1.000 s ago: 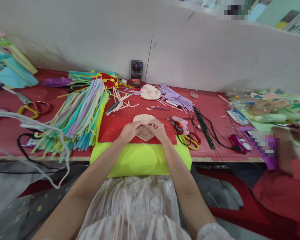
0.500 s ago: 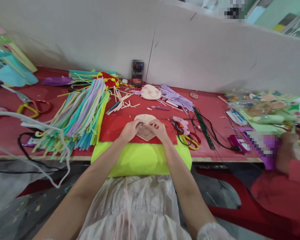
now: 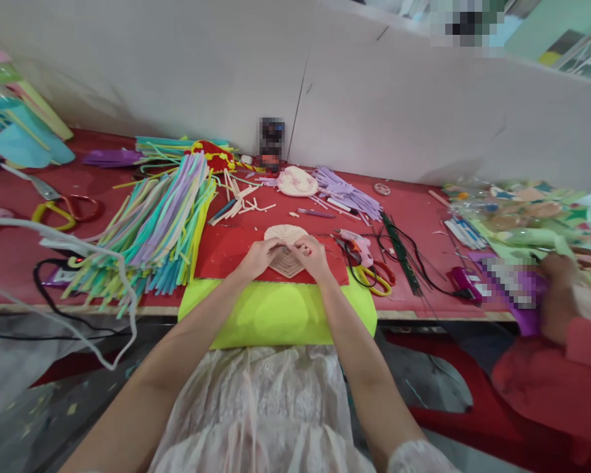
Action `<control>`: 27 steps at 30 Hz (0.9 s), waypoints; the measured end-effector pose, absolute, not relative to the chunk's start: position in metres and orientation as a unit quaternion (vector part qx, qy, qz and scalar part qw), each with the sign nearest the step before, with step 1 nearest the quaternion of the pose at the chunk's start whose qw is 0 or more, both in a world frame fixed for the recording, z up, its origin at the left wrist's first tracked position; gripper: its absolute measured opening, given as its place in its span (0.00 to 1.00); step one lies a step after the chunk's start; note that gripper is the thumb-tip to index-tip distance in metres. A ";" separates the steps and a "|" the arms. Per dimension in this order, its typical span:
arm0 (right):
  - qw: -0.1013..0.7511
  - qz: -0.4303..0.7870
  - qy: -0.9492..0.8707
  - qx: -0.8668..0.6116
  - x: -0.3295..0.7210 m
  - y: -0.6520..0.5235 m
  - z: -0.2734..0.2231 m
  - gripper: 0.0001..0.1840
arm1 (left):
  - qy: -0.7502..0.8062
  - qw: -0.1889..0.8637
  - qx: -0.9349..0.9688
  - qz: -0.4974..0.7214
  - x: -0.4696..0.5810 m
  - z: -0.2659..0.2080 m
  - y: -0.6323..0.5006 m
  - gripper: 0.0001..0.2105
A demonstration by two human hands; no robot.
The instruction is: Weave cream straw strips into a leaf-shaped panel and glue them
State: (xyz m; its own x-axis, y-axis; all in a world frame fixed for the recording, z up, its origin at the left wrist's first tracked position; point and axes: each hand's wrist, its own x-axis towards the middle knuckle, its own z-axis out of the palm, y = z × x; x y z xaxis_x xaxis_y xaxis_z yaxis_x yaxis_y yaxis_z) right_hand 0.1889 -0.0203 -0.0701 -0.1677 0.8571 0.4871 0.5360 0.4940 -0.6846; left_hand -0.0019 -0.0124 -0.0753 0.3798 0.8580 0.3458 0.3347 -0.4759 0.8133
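A beige, ribbed, leaf-shaped piece (image 3: 286, 232), seemingly built from rows of pipe cleaners, lies on a red board (image 3: 226, 248) in front of me. Over its middle, my left hand (image 3: 263, 256) is closed in a pinch, its fingertips meeting those of my right hand (image 3: 314, 257). My right hand is closed too, fingers curled. Whatever is between the fingertips is too small and covered to make out. A bright yellow-green sheet or cushion (image 3: 276, 318) sits under my wrists at the table edge.
Left stands a big bundle of coloured pipe cleaners (image 3: 152, 230), with scissors (image 3: 54, 203) beyond. To the right are a pink glue gun (image 3: 357, 243), yellow-and-red scissors (image 3: 381, 281) and green wire stems (image 3: 401, 253). Purple pipe cleaners (image 3: 347, 190) lie behind. Another person's hand (image 3: 559, 282) works far right.
My left hand has shifted slightly right, so its fingertips now meet my right hand's over the beige piece. The other person's hand at the far right has moved a little.
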 end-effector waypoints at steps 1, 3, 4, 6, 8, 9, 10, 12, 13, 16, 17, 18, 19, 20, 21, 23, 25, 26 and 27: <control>0.440 0.165 -0.745 -0.473 0.189 -0.020 -0.071 0.15 | 0.393 0.338 0.757 0.397 -0.002 -0.076 -0.012 0.10; 0.435 0.130 -0.750 -0.481 0.188 -0.020 -0.073 0.16 | 0.396 0.354 0.748 0.399 -0.001 -0.077 -0.011 0.09; 0.432 0.114 -0.753 -0.482 0.187 -0.019 -0.074 0.17 | 0.396 0.360 0.745 0.399 -0.001 -0.078 -0.010 0.09; 0.424 0.089 -0.763 -0.480 0.187 -0.019 -0.076 0.16 | 0.396 0.372 0.739 0.398 0.000 -0.078 -0.010 0.09; 0.416 0.075 -0.772 -0.475 0.187 -0.018 -0.077 0.16 | 0.396 0.383 0.735 0.395 0.000 -0.076 -0.010 0.08; 0.412 0.071 -0.775 -0.473 0.187 -0.018 -0.077 0.16 | 0.396 0.387 0.734 0.394 -0.001 -0.075 -0.010 0.08; 0.409 0.069 -0.778 -0.472 0.187 -0.019 -0.077 0.16 | 0.396 0.390 0.734 0.392 -0.001 -0.073 -0.010 0.08; 0.404 0.070 -0.780 -0.473 0.187 -0.019 -0.077 0.16 | 0.397 0.393 0.733 0.388 -0.002 -0.070 -0.012 0.08; 0.405 0.071 -0.779 -0.473 0.187 -0.019 -0.078 0.15 | 0.398 0.394 0.733 0.385 -0.003 -0.068 -0.012 0.08; 0.417 0.084 -0.773 -0.470 0.187 -0.019 -0.078 0.16 | 0.400 0.396 0.734 0.381 -0.003 -0.063 -0.014 0.08; 0.421 0.092 -0.771 -0.468 0.187 -0.019 -0.078 0.16 | 0.401 0.395 0.734 0.381 -0.002 -0.062 -0.015 0.08; 0.425 0.101 -0.769 -0.467 0.187 -0.019 -0.078 0.16 | 0.404 0.393 0.733 0.381 -0.002 -0.062 -0.015 0.08; 0.427 0.109 -0.767 -0.466 0.187 -0.019 -0.077 0.16 | 0.407 0.390 0.732 0.382 -0.002 -0.062 -0.015 0.07; 0.428 0.117 -0.764 -0.468 0.188 -0.019 -0.077 0.15 | 0.410 0.388 0.730 0.384 -0.002 -0.062 -0.015 0.07; 0.429 0.122 -0.760 -0.472 0.188 -0.019 -0.076 0.15 | 0.416 0.385 0.726 0.389 -0.002 -0.063 -0.014 0.06; 0.432 0.124 -0.750 -0.485 0.191 -0.018 -0.076 0.15 | 0.436 0.374 0.710 0.407 -0.004 -0.064 -0.012 0.07; 0.439 0.114 -0.734 -0.506 0.193 -0.016 -0.076 0.16 | 0.470 0.348 0.680 0.443 -0.009 -0.067 -0.009 0.08; 0.445 0.100 -0.721 -0.522 0.195 -0.015 -0.077 0.16 | 0.491 0.329 0.659 0.466 -0.012 -0.068 -0.006 0.09; 0.452 0.082 -0.706 -0.539 0.196 -0.013 -0.078 0.15 | 0.512 0.307 0.636 0.489 -0.016 -0.069 -0.004 0.09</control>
State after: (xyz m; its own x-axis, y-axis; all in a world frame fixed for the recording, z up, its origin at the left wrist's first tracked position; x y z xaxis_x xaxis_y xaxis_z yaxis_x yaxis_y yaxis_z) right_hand 0.1960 -0.0131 -0.0784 -0.0110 0.8352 0.5498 0.6862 0.4062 -0.6034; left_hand -0.0161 -0.0039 -0.0693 -0.0032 0.9517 0.3070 0.3514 -0.2863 0.8914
